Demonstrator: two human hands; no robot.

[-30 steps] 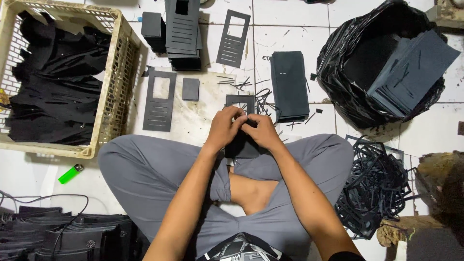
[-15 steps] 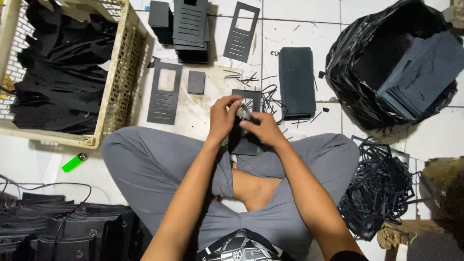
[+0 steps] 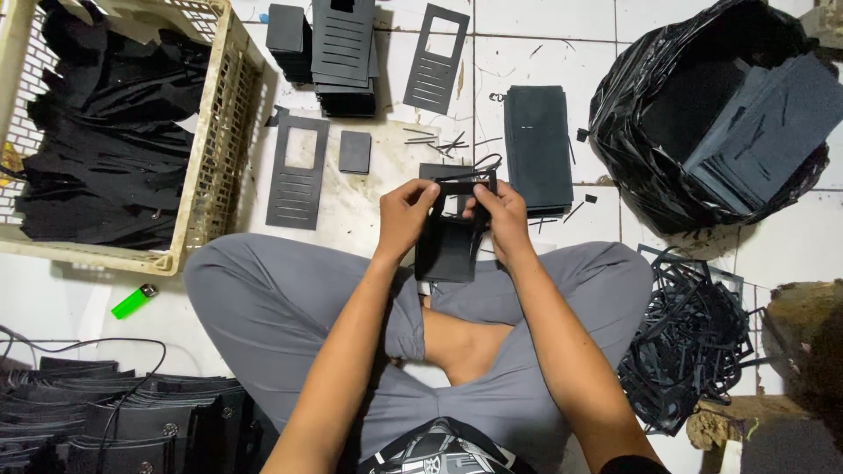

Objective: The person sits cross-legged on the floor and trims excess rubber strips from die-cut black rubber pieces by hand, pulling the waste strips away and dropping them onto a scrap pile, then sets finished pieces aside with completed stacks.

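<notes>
Black cut-out panel (image 3: 450, 230), long axis upright, pinched at its top between left hand (image 3: 406, 213) and right hand (image 3: 502, 213), fingers closed.

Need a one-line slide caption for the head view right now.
Seated cross-legged on tile, left hand and right hand hold a black cut-out panel above the lap.

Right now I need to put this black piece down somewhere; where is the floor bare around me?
Bare tile lies below the plastic crate around the green lighter, and between the black bag and the scrap tangle. Crowded: ahead of both hands, left hand and right hand, with cut panels and the flat stack.
</notes>
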